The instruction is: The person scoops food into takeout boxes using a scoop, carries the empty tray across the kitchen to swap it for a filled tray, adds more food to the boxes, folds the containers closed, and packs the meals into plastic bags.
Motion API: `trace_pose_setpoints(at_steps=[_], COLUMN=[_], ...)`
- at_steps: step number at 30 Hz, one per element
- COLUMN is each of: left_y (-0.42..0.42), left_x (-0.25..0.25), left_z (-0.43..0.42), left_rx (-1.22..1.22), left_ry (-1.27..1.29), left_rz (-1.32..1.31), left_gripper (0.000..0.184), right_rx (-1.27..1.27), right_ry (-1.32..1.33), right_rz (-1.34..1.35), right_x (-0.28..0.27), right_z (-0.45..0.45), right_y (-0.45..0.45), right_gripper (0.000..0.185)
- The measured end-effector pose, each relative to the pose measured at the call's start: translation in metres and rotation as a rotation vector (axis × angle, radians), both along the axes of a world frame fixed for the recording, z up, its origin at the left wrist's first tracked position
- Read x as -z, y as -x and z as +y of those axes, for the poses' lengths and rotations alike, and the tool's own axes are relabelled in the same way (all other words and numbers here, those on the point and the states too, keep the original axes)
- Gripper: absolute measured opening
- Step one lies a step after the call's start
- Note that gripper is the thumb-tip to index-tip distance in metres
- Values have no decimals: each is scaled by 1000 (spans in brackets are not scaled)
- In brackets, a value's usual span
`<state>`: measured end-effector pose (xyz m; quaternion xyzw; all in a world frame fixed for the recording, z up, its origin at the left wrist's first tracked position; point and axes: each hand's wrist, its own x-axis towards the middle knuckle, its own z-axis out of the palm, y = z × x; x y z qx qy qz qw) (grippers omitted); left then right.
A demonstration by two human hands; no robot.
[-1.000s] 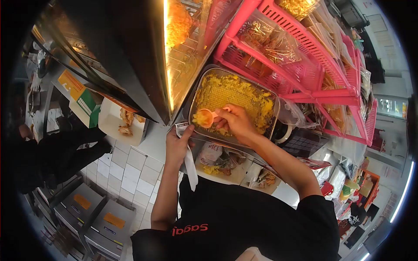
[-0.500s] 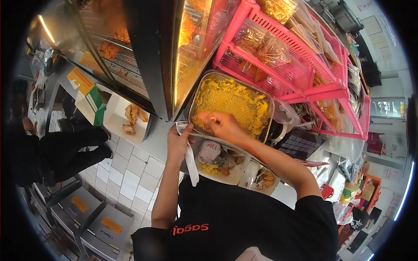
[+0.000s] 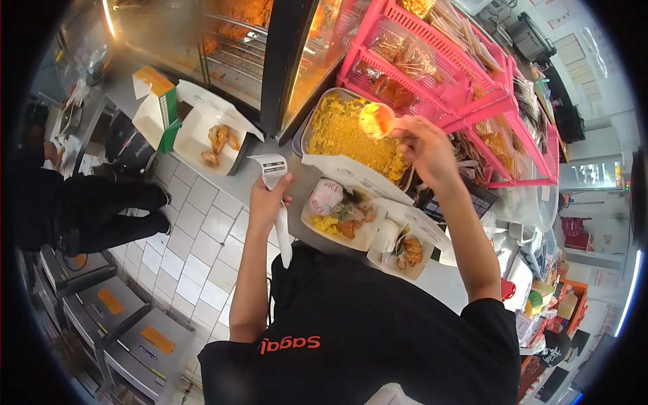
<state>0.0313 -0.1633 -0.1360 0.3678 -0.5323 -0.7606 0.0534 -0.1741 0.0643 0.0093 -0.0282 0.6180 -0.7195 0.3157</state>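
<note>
My left hand (image 3: 270, 197) is closed on a long white receipt (image 3: 273, 172), its printed end up and its tail hanging along my wrist. My right hand (image 3: 424, 145) grips a small scoop (image 3: 385, 120), orange-looking, with yellow scrambled egg in it. It is over the right part of the mesh-lined metal tray (image 3: 305, 135) of scrambled egg. Below the tray stands an open paper meal box (image 3: 368, 248) holding a wrapped rice portion (image 3: 326, 196), some yellow egg and fried chicken (image 3: 347, 228). Another open box (image 3: 405, 271) beside it holds a fried piece and a wrapped item.
At left, an open box (image 3: 189, 145) contains chicken pieces (image 3: 217, 142), next to a green and yellow carton (image 3: 156, 111). A lit glass warmer (image 3: 236, 44) stands behind. Pink baskets (image 3: 445, 81) with bagged goods rise at the right. A person in dark trousers (image 3: 115, 209) stands left.
My right hand has risen from the tray and moved right, and the scoop with egg now shows. My left hand still holds the receipt. The view has shifted, uncovering more of the boxes.
</note>
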Motion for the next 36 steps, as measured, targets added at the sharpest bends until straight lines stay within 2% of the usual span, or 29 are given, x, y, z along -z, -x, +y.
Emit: trace_pose_setpoints(at_steps=[3, 6, 9, 11, 14, 18, 20, 24, 26, 30, 32, 36], left_y=[-22, -39, -49, -57, -64, -78, -83, -99, -109, -125, -131, -141], left_x=[0, -7, -6, -8, -15, -20, -24, -22, -19, -15, -16, -20], left_z=[10, 23, 33, 42, 51, 59, 66, 78, 83, 89, 91, 95], left_rx=[11, 44, 67, 75, 77, 71, 63, 36, 32, 50, 56, 32], left_ry=[100, 155, 178, 188, 192, 182, 181, 163, 166, 179, 190, 165], left_rz=[-17, -46, -45, -22, -35, 1, 9, 11, 7, -7, -19, -48], left_gripper=[34, 35, 36, 37, 37, 37, 37, 37, 38, 41, 41, 41], right_rx=[14, -12, -77, -155, -81, 27, 163, 235, 268, 304, 265, 295], right_ry=[-17, -88, -185, -479, -547, -538, -400, -270, -159, -102, -151, -25], right_rz=[113, 272, 508, 869, 908, 859, 563, 416, 136, 106, 302, 183], right_x=[-31, -31, 13, 67, 100, 105, 117, 121, 119, 113, 105, 89], right_z=[26, 44, 41, 43, 42, 50, 52, 58, 63, 72, 73, 73], right_y=[-45, -97, -151, -179, -203, -212, -213, -216, -218, -226, -234, -237], right_gripper=[15, 16, 17, 16, 16, 17, 19, 21, 24, 25, 26, 26])
